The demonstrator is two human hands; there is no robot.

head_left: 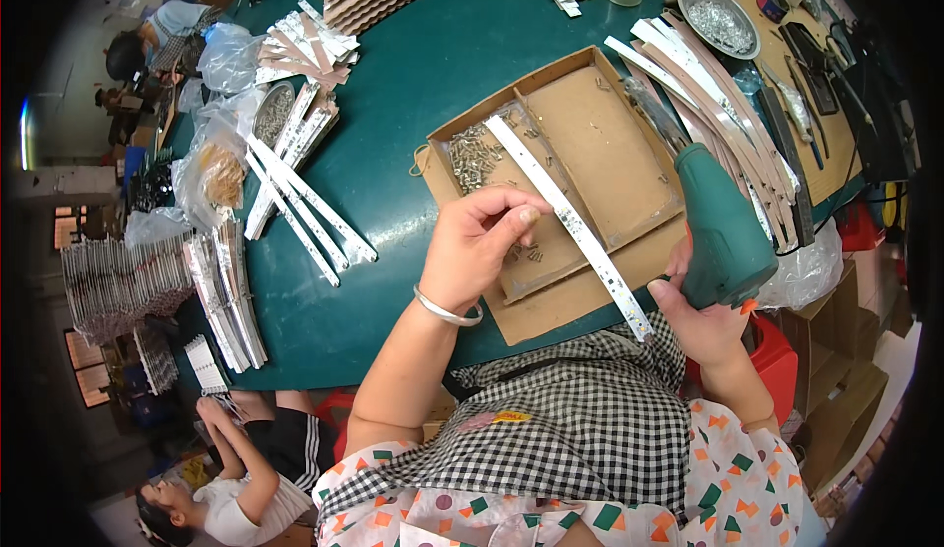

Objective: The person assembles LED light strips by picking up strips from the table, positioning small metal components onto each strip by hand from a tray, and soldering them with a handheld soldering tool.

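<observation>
A long white strip board (565, 215) with small dark parts on it lies slantwise across a shallow cardboard tray (600, 144). My left hand (489, 242), with a bangle on its wrist, has thumb and forefinger pinched together beside the strip's left edge; whatever sits between the fingertips is too small to make out. My right hand (703, 321) is wrapped around a green power screwdriver (723, 228), its dark metal nose pointing up and left over the tray's right side. Many small screws (474, 157) are heaped in the tray's left compartment.
On the green table (413, 85) lie bundles of strips at left (305, 139) and right (723, 105). A metal bowl of small clear pieces (718, 18) stands far right. Plastic bags (221, 169) line the left edge. Another person (246, 483) sits at lower left.
</observation>
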